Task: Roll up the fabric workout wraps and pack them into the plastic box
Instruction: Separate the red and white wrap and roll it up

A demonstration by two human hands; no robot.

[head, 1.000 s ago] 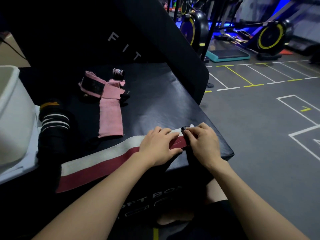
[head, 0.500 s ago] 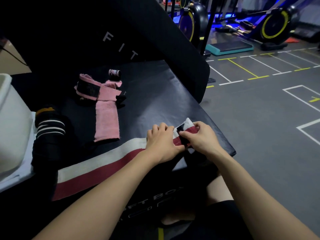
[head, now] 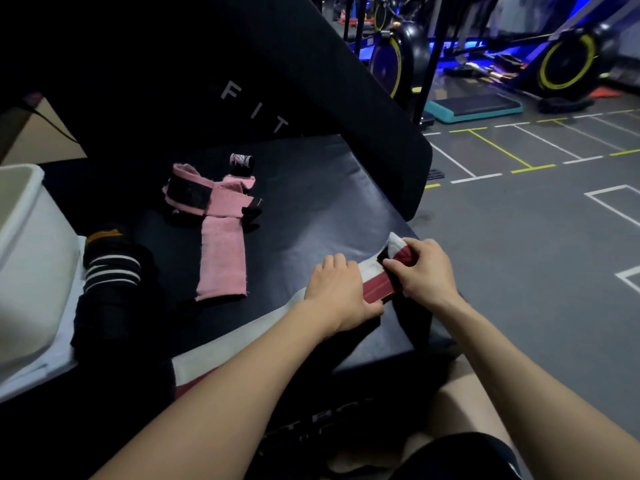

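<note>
So the red-and-white wrap [head: 375,284] lies stretched across the black padded box [head: 311,202], its far end at about 3 o'clock, right by the box's edge where the surface drops to the gym floor [head: 519,237]. The right hand [head: 427,271] has curled fingers pinching that folded end, lifted a bit off the pad. The left hand [head: 337,294] lies on the strip just beside it, fingers bent over it and thumb underneath. There's open pad at 12 o'clock, between the hands and the leaning black mat [head: 242,81]. Count: three loose wraps, the striped one, a pink wrap [head: 221,258] at 11, a black wrap [head: 110,271] at 9, plus one small rolled wrap [head: 241,161]. One white plastic box [head: 31,254] sits far left at 9.
</note>
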